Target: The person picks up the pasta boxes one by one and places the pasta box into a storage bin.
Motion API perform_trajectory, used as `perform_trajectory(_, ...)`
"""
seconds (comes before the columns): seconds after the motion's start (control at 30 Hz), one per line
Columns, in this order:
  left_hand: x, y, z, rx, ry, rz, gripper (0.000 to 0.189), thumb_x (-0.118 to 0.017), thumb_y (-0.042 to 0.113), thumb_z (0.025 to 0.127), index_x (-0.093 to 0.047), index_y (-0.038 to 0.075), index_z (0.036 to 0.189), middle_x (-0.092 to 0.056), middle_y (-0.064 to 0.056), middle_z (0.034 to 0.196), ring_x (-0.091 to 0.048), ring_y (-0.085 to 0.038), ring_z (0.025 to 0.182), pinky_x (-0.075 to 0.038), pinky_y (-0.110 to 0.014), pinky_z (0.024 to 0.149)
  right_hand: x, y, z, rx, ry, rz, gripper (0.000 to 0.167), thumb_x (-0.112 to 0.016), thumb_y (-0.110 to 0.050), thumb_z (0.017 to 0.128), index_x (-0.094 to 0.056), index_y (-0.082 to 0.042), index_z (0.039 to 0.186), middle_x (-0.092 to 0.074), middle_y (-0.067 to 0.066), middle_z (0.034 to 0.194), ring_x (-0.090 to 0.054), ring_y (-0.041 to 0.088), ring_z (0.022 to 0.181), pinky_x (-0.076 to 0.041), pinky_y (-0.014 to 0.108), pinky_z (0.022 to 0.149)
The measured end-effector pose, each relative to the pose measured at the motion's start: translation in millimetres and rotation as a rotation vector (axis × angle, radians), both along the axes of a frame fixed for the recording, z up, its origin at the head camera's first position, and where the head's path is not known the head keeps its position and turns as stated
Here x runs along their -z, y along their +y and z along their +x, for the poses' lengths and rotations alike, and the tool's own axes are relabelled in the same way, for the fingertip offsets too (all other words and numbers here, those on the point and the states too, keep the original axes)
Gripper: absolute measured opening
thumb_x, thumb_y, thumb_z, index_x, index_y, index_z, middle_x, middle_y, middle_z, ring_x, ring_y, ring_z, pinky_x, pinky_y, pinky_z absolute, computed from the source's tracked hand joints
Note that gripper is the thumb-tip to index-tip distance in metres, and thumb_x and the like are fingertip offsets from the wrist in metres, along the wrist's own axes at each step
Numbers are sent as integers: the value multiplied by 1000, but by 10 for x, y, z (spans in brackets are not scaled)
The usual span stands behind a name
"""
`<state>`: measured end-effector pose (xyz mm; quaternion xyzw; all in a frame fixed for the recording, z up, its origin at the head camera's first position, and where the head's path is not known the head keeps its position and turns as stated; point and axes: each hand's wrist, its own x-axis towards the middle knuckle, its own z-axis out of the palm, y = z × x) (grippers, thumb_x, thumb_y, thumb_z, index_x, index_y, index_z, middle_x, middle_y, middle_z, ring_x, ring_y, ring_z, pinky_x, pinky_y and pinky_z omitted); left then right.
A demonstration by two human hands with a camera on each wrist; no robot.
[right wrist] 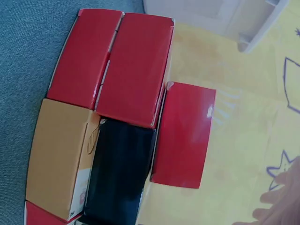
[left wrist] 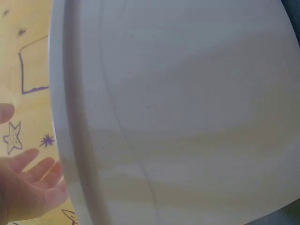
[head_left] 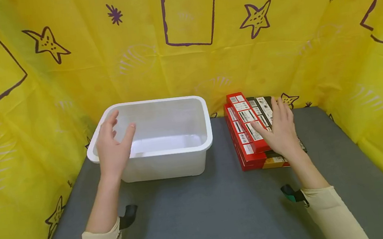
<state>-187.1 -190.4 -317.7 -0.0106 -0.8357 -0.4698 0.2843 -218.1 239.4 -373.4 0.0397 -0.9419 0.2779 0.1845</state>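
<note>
My left hand [head_left: 112, 148] hovers over the left end of a white plastic bin [head_left: 168, 165], thumb and fingers spread, holding nothing. In the left wrist view the bin's outer wall [left wrist: 187, 93] fills most of the picture, with the hand at the left edge. Over a stack of long cardboard boxes my right hand [head_left: 281, 130] is held with extended fingers; whether it touches them is unclear. A red box [head_left: 247, 118] lies on top, above another red box [head_left: 243, 145] and beside black boxes [head_left: 266, 109]. The right wrist view shows their red ends, a black end [right wrist: 124, 168] and an orange-tan box [right wrist: 58, 154].
Everything stands on a dark grey tabletop [head_left: 204, 218]. A yellow cloth [head_left: 145, 73] with starfish drawings encloses the back and both sides. The bin is close to the back cloth on the left; the boxes are to its right, with a gap between.
</note>
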Motion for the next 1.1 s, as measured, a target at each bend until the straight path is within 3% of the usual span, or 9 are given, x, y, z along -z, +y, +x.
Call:
perform_trajectory(0.1,-29,-2,74,33,-29,189,51,-66,30,93,-52,15,140,-53,1,140,-50,-18,125,-41,-36,104,12,40,22,-8,12,-32,97,-55,-58,91,-3,-10,156,-1,15,162,2,40,146,-11,70,108)
perform_trajectory(0.23,-79,-15,181,135,-54,552,45,-67,22,94,-55,11,135,-56,-2,132,-53,-18,119,-45,-25,98,30,95,52,-21,18,-85,94,-56,-54,92,-5,-7,156,-2,15,162,0,40,145,-13,69,108)
perform_trajectory(0.33,-95,-43,254,256,-69,800,40,-67,17,94,-56,5,130,-59,-6,123,-56,-21,111,-48,-24,93,48,140,70,-14,11,-116,95,-58,-53,92,-5,-6,156,-4,16,162,-3,40,145,-12,67,110)
perform_trajectory(0.47,-45,-103,346,460,-130,994,26,-61,17,98,-60,2,120,-64,-7,111,-62,-21,100,-51,-28,91,80,198,89,11,-11,-133,96,-59,-53,91,-4,-8,156,-7,16,161,-6,41,144,-12,66,110)
perform_trajectory(0.6,89,-143,431,667,-189,1119,21,-49,14,103,-65,1,110,-66,-9,105,-65,-22,95,-52,-32,91,116,241,107,32,-22,-147,96,-61,-53,91,-6,-7,156,-12,18,160,-9,42,143,-15,66,109)
perform_trajectory(0.73,278,-150,514,810,-263,1217,28,-40,12,106,-65,1,107,-68,-11,106,-66,-23,97,-50,-36,95,154,273,130,54,-15,-150,95,-63,-51,90,-10,-6,155,-18,20,158,-13,43,142,-17,66,108)
perform_trajectory(0.9,505,-135,610,874,-361,1205,32,-34,11,107,-65,2,110,-69,-10,109,-66,-21,101,-48,-37,98,222,292,150,77,-18,-151,95,-66,-49,88,-14,-4,154,-22,23,155,-18,43,139,-20,65,107)
perform_trajectory(1.1,679,-72,590,859,-409,1154,31,-34,12,107,-63,4,114,-68,-8,114,-65,-20,105,-46,-39,99,331,322,174,91,-47,-173,96,-67,-49,87,-16,-3,153,-24,24,153,-18,45,137,-22,66,104)
